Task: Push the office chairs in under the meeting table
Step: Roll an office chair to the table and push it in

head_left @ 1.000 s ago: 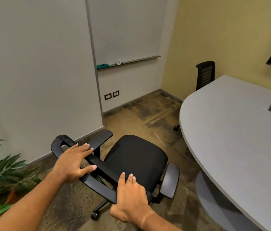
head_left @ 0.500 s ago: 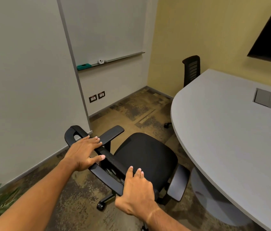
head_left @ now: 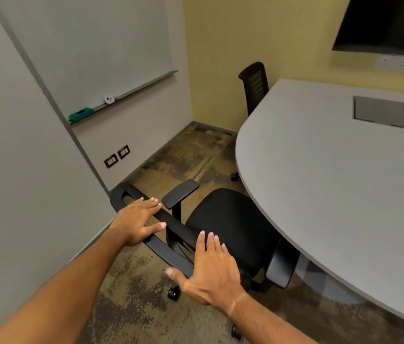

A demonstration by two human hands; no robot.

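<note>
A black office chair (head_left: 228, 219) stands in front of me, its seat edge and right armrest just under the rim of the grey meeting table (head_left: 332, 175). My left hand (head_left: 136, 222) lies flat on the left part of the chair's backrest top, fingers straight. My right hand (head_left: 211, 266) presses flat on the right part of the backrest, fingers straight and thumb spread. A second black chair (head_left: 255, 83) sits at the table's far side, its seat hidden under the tabletop.
A grey wall with a whiteboard ledge (head_left: 124, 95) and sockets (head_left: 116, 156) runs close along the left. A yellow wall with a dark screen (head_left: 384, 23) stands behind the table. Patterned carpet (head_left: 183, 157) lies between wall and table. The table's pedestal base (head_left: 325, 284) stands beside the chair.
The chair has rolled to the right towards the table, its seat now reaching the table's rim. Both hands stayed on the backrest; my right hand's fingers have straightened and the thumb has spread out.
</note>
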